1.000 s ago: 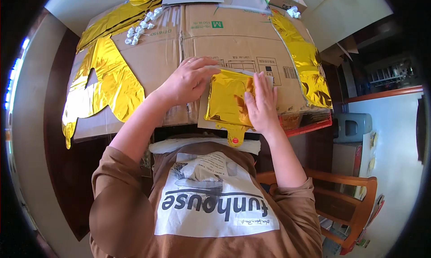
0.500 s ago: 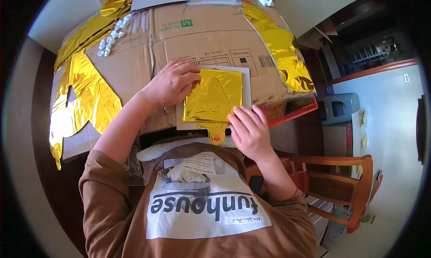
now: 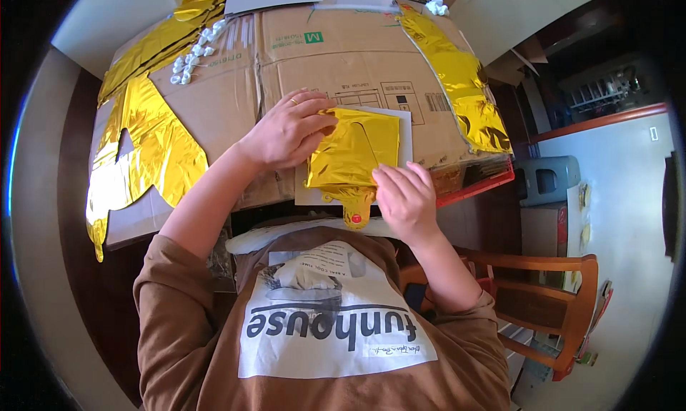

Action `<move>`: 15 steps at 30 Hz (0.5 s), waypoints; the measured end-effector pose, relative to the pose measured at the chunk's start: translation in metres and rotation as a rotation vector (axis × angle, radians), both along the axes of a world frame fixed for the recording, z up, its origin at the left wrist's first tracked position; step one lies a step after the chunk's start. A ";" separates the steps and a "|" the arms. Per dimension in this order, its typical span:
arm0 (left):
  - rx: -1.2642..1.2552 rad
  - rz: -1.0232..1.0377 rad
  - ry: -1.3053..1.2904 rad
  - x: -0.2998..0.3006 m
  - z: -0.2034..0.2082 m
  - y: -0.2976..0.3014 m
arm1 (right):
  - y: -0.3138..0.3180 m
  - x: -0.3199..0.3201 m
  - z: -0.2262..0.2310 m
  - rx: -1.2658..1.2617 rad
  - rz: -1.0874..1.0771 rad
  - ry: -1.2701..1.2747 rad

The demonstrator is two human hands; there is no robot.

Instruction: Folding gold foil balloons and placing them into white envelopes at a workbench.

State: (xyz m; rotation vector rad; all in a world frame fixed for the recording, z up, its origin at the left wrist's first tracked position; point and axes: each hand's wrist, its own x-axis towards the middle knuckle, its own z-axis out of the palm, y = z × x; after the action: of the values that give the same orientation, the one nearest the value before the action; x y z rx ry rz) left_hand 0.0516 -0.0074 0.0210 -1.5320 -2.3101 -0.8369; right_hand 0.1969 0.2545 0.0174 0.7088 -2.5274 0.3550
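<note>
A gold foil balloon [image 3: 354,154], folded into a rough square, lies in front of me over a white card [image 3: 405,136]. Its rounded tail with a red dot [image 3: 356,218] hangs past the card's near edge. My left hand [image 3: 289,131] has its fingers curled onto the balloon's far left corner; the fingertips are partly hidden. At the near right corner, my right hand [image 3: 407,196] pinches the foil edge between thumb and fingers. The near edge of the fold slants up toward that hand.
Flattened cardboard [image 3: 286,53] covers the table. An unfolded gold foil piece [image 3: 150,146] lies left, with stacked foil [image 3: 161,46] beyond it and another foil strip [image 3: 464,89] at right. White bundles [image 3: 193,57] sit far left. A wooden chair [image 3: 543,304] stands at my right.
The whole view has shifted slightly, so everything sits further right. My right hand has moved a little up and inward along the foil's edge, and that near edge now slants more.
</note>
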 end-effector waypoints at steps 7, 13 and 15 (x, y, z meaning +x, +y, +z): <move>-0.010 -0.175 -0.086 0.018 0.023 -0.015 | 0.008 -0.023 0.025 -0.255 0.002 -0.101; 0.042 -0.115 -0.020 0.014 0.003 -0.004 | 0.015 -0.034 0.032 -0.296 0.031 -0.217; 0.054 -0.075 -0.091 0.013 -0.002 -0.001 | 0.012 -0.031 0.033 -0.269 -0.018 -0.132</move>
State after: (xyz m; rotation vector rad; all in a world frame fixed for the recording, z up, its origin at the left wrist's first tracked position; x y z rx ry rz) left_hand 0.0642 -0.0081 0.0192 -1.5977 -2.2844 -1.0000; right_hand 0.1654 0.2663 0.0502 0.5740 -2.5380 0.7417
